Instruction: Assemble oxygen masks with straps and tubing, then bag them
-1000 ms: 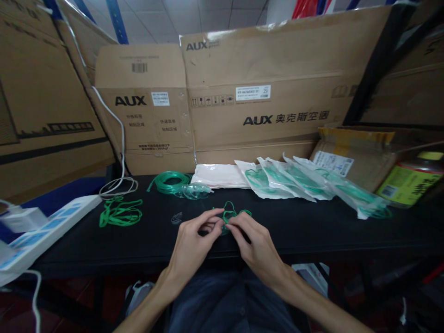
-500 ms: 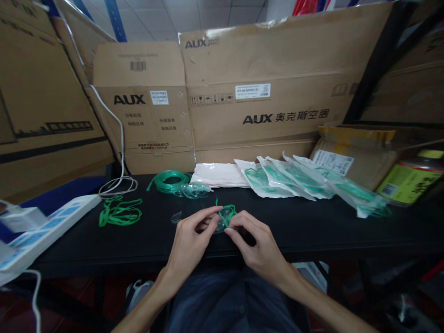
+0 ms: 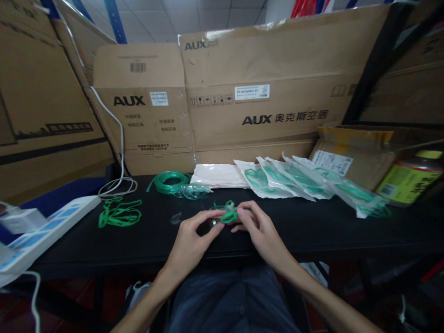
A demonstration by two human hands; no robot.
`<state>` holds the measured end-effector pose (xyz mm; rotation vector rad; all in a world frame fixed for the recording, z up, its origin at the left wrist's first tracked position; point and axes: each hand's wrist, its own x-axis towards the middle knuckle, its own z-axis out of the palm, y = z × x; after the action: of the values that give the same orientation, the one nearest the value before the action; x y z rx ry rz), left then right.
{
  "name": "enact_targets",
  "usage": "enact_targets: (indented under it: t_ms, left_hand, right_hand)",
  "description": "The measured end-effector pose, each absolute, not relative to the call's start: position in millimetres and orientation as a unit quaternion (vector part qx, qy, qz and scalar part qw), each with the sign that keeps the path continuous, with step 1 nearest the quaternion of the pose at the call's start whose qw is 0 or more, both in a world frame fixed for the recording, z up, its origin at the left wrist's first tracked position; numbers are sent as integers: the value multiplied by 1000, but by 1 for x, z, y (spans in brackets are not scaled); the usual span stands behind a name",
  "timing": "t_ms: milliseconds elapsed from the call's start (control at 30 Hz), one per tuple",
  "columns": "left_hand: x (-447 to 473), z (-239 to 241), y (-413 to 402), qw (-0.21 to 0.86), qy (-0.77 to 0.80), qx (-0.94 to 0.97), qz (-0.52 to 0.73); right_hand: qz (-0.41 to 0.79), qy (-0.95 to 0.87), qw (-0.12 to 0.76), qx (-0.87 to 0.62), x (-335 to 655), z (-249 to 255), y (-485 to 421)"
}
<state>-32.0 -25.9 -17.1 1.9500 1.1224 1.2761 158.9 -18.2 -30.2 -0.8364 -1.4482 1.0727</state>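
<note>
My left hand (image 3: 192, 238) and my right hand (image 3: 260, 229) meet over the near edge of the black table (image 3: 312, 226). Both pinch a small clear mask piece with a green elastic strap (image 3: 227, 213) bunched between the fingertips. A tiny clear part (image 3: 176, 218) lies on the table just left of my left hand. Behind it rests a clear mask with a coil of green tubing (image 3: 173, 181).
A row of sealed bags with green tubing (image 3: 305, 182) and a flat white pack (image 3: 217, 175) lie at the back. Loose green straps (image 3: 120, 212) sit left, beside a white power strip (image 3: 41, 229). Cardboard boxes (image 3: 263, 88) wall the back; a yellow-labelled jar (image 3: 409, 178) stands right.
The green strap has been gathered into a tighter bunch between my fingertips. Both hands have shifted slightly away from me and my right hand has turned palm-inward.
</note>
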Motion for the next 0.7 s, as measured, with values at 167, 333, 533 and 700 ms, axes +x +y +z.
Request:
enact_targets:
  t_ms: [167,333,533,700]
  left_hand:
    - [-24,-13,-33,219,366,812,398]
    - [-32,-11,-34,225,385,776,446]
    - [-51,1,5,106,463,772,422]
    - [-51,5,38,3,401,873,277]
  right_hand:
    - [478,-604,542,-336,160,-28,-16]
    - [483,-600,536,-345,158,-27,-15]
    - [468,-605,528,-370,159,-27,-14]
    - [463,-612,519,-377,159,-24,-15]
